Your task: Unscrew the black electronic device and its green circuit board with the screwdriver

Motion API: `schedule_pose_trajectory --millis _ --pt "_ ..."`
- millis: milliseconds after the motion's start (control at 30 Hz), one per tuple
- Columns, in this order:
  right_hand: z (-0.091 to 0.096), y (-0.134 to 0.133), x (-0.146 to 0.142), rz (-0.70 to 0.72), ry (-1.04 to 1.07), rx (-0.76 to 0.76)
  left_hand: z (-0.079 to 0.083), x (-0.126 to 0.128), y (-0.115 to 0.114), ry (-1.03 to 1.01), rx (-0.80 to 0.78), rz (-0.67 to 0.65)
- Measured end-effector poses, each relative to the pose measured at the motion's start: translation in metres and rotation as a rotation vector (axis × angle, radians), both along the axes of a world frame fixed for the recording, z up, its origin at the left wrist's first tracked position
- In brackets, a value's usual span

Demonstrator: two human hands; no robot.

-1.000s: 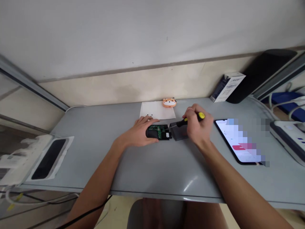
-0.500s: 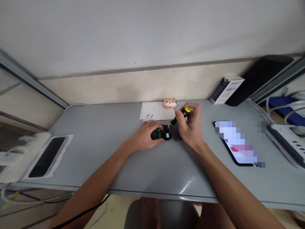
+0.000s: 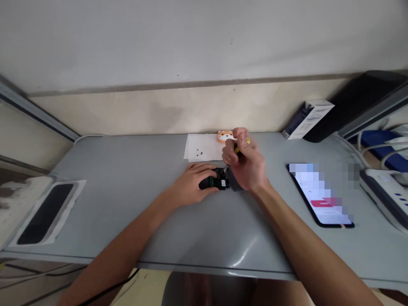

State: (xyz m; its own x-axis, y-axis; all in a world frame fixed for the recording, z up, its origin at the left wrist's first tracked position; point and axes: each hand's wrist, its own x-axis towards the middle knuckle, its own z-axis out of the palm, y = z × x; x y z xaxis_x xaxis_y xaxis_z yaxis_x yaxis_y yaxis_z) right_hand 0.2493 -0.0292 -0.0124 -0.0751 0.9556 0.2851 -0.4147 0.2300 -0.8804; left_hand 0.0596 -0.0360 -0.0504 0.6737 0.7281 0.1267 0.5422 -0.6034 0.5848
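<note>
Left hand [image 3: 188, 187] pins the small device [image 3: 214, 183], right hand [image 3: 245, 163] grips the screwdriver [image 3: 237, 149] upright; a slip could gouge the board

Right hand [image 3: 245, 165] (fist) drives screwdriver [image 3: 237, 149] into device [image 3: 214, 182].

A grey table [image 3: 134, 204] stands against the wall. On it lie a white paper sheet [image 3: 204, 146] carrying small dark screws [image 3: 199, 152], an orange animal-face figure [image 3: 224, 136] at the sheet's far corner, and a small black device with a green circuit board [image 3: 215, 183]. To the right lies a lit smartphone [image 3: 320, 195], with a white carton [image 3: 308, 119] near the wall.
</note>
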Motion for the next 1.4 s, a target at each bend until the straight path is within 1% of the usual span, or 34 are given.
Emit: schedule_pose_trajectory --millis 200,267,400,567,700,767,833,967,1100,1167,1267,1400 --pt "-0.005 -0.01 0.001 -0.14 0.022 0.072 0.001 0.0 -0.002 -0.021 0.016 0.0" --pt "-0.004 -0.01 0.003 -0.124 -0.006 0.065 0.001 0.0 -0.002 -0.021 0.017 0.006" --pt "0.002 -0.01 0.007 -0.016 -0.036 0.007 0.002 0.001 -0.004 0.003 0.024 0.029" --pt "0.004 -0.013 0.006 -0.041 0.044 -0.029 0.0 -0.001 -0.005 0.037 0.019 0.028" --pt "0.005 -0.012 0.011 0.039 0.022 -0.018 0.0 -0.003 -0.005 0.022 0.028 0.009" --pt "0.004 -0.009 0.014 0.024 0.016 -0.009 0.0 -0.003 -0.006 0.019 0.04 0.01" --pt "0.002 -0.005 0.016 -0.025 0.014 -0.016 -0.001 -0.003 -0.005 0.027 0.046 0.009" --pt "-0.002 0.002 0.014 -0.109 -0.009 -0.074 -0.002 -0.003 -0.004 0.028 0.062 0.013" --pt "-0.004 0.001 0.01 -0.093 0.06 -0.118 -0.003 -0.002 -0.004 0.032 0.073 0.016" --pt "-0.005 -0.003 0.009 -0.105 0.11 -0.116 -0.003 -0.002 -0.004 0.033 0.081 0.013" --pt "-0.006 -0.007 0.008 -0.139 0.123 -0.107 -0.004 -0.003 -0.005 0.022 0.118 -0.001" --pt "-0.005 -0.004 0.008 -0.138 0.172 -0.098 -0.005 -0.005 -0.005 0.011 0.164 -0.007"
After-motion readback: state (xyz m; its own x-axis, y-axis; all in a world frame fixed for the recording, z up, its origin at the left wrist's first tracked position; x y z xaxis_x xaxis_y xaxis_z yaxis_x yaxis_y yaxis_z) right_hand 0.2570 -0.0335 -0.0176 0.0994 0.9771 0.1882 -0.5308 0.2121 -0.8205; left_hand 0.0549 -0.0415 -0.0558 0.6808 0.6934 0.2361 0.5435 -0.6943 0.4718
